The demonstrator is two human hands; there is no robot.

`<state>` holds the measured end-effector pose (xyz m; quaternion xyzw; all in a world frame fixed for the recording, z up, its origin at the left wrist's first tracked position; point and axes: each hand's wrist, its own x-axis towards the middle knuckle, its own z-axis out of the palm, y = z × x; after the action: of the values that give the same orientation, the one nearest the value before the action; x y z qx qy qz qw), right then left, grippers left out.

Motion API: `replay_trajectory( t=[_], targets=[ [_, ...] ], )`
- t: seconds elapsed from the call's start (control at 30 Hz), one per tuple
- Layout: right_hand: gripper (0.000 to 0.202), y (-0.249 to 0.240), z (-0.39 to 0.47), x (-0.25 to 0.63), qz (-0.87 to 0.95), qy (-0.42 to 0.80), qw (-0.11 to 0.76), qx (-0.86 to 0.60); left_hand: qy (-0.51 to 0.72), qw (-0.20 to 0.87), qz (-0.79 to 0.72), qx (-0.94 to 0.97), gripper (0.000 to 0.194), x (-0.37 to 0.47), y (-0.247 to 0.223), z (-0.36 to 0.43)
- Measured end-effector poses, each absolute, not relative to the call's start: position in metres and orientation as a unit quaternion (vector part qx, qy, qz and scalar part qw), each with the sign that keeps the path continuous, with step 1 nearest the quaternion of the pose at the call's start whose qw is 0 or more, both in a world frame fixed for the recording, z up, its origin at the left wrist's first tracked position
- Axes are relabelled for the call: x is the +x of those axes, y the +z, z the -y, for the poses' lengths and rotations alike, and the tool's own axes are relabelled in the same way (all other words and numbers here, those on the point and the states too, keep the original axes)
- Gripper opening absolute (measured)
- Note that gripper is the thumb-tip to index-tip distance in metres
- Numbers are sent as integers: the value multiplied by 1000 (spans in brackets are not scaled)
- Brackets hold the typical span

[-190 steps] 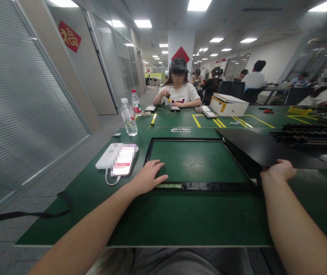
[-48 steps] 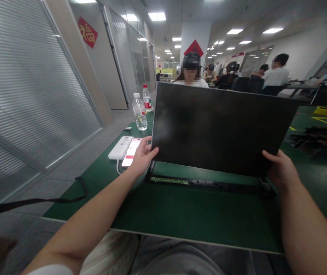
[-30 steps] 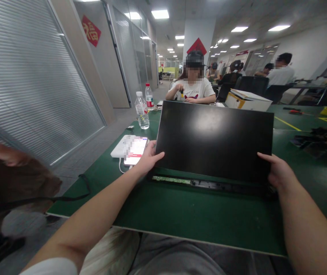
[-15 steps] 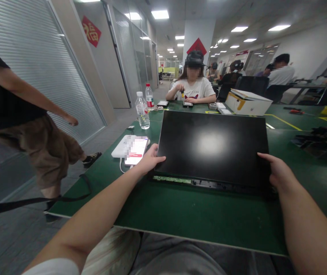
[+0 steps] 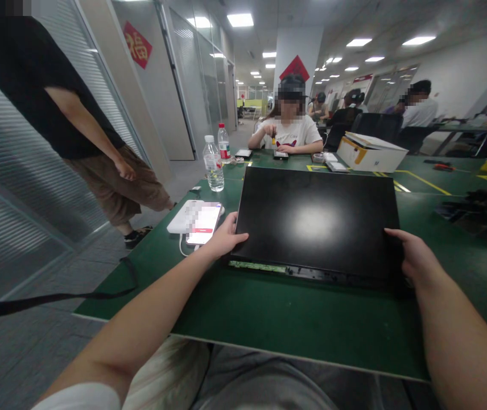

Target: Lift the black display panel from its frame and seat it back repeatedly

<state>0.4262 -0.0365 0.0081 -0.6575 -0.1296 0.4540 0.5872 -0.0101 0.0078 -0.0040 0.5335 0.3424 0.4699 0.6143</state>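
A black screen panel [image 5: 312, 228] is tilted up over the green table [image 5: 294, 324], with a bright reflection on its face. Along its lower edge runs a green circuit strip [image 5: 258, 267]. My left hand [image 5: 227, 236] grips the panel's left side, thumb on the front and the other fingers mostly behind the edge. On the right side, my right hand [image 5: 414, 253] holds the panel, its thumb at the front edge; its other fingers are largely hidden.
Left of the panel lie a lit phone [image 5: 204, 223] and a white box [image 5: 179, 217]. Two bottles [image 5: 213, 165] stand behind them. A white carton [image 5: 371, 152] is at the back; dark parts [image 5: 482, 210] lie right. One person sits opposite; another walks at left.
The walking person at the far left has moved to the right and farther forward. The panel and both my hands are almost unchanged.
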Motion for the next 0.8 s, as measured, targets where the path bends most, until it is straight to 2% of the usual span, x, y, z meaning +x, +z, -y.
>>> replay_trajectory(
  t=[0.8],
  targets=[
    [12,9,38,423,148,432,596,-660,453,612,-368,533,56,-13,-4,-6]
  ],
)
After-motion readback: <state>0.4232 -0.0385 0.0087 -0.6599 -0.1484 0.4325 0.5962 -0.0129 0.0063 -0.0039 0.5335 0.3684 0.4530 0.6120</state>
